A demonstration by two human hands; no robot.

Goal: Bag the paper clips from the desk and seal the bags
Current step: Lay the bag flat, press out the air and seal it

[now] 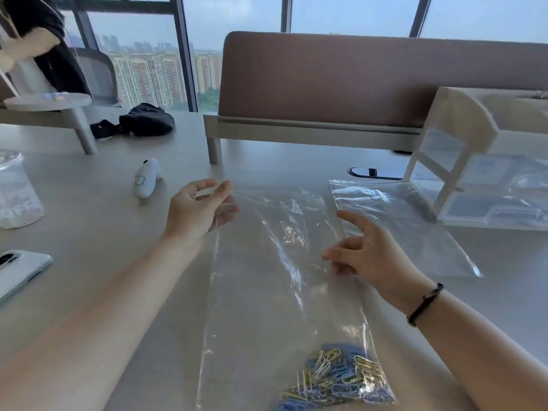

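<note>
A long clear plastic bag (267,262) lies on the grey desk in front of me, its mouth at the far end. A heap of blue and yellow paper clips (335,378) sits inside its near end. My left hand (198,209) pinches the bag's far left corner at the mouth between thumb and fingers. My right hand (364,253) hovers at the bag's right edge with fingers spread, touching or just above the plastic, holding nothing. A second clear bag (400,221) lies flat to the right.
A white tiered paper tray (462,137) stands at the right. A small white device (146,178) lies beyond my left hand. A phone (17,271) and a plastic cup (14,191) are at the left. A brown divider (341,81) closes the desk's far side. A person stands far left.
</note>
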